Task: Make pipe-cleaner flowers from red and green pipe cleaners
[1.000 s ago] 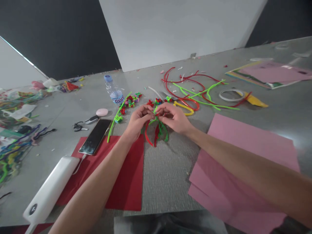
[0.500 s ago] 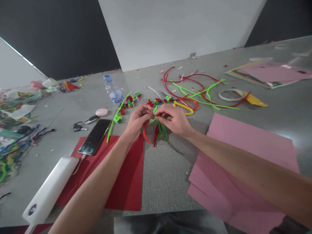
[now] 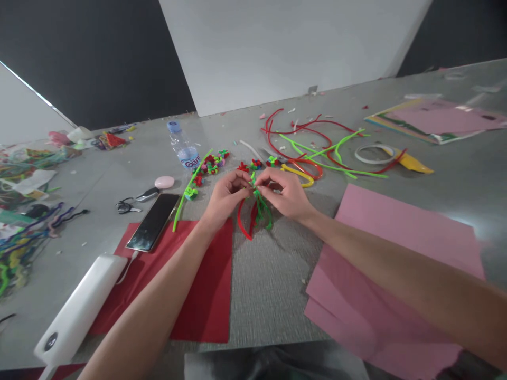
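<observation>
Both hands meet over the middle of the table, pinching a bunch of bent red and green pipe cleaners [image 3: 259, 206]. My left hand [image 3: 227, 192] is closed on it from the left, thumb and forefinger at the top of the bunch. From the other side my right hand [image 3: 285, 190] pinches the same spot. Red and green loops hang below the fingertips, and a short green end sticks up between them. The exact join is hidden by the fingers. Just beyond the hands lie small red, green and blue pipe-cleaner pieces [image 3: 256, 164].
A straight green pipe cleaner [image 3: 182, 203], a water bottle [image 3: 184, 148] and a phone [image 3: 154, 221] lie left, with a white power bank [image 3: 81, 306] nearer. Red paper [image 3: 206, 295] and pink paper [image 3: 396, 227] flank the middle. Loose pipe cleaners [image 3: 309, 153] and tape [image 3: 375, 153] lie right.
The hands have shifted slightly right, still pinching the bunch. The red strand that hung apart at the left has swung in, its lower end now meeting the other red strand.
</observation>
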The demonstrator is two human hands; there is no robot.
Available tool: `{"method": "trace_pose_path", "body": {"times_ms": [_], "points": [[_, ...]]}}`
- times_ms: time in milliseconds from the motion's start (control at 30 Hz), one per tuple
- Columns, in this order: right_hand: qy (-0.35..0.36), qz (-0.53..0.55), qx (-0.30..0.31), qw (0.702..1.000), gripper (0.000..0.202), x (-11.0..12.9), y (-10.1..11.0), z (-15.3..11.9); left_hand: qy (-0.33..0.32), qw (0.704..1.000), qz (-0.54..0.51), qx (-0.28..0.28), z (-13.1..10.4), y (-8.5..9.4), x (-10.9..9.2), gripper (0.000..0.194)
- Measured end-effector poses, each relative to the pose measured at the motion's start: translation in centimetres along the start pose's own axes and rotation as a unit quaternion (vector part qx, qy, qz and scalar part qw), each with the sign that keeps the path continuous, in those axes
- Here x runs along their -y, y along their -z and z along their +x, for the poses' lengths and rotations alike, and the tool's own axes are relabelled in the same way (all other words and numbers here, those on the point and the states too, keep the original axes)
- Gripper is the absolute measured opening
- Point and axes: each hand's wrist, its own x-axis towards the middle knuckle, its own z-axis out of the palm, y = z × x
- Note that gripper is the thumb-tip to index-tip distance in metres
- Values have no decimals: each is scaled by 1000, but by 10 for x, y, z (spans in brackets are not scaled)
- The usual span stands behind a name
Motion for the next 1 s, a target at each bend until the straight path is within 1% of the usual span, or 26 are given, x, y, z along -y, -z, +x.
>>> {"method": "trace_pose_path", "body": {"times_ms": [100,333,533,700,833,933,1000], "points": [[-41,18,5,999,5,1,0,1,-14,1000,24,3,0,0,0,21],[-96,91,14,991,3,2,0,3,-39,997,68,10,-1,-1,0,19],[-175,201,43,963,7,-3,3,6,-68,989,128,5,-3,-5,-5,17],[-210,285,42,934,11,-8,3,4,-100,984,150,4,-5,-7,-8,15],[-239,367,54,898,11,-6,5,3,-98,987,126,8,-5,-7,-10,16],[-255,420,75,868,15,0,9,3,-80,995,56,9,-5,-8,-10,19],[-254,446,84,854,18,3,10,3,-60,998,1,12,-5,-8,-9,21]]}}
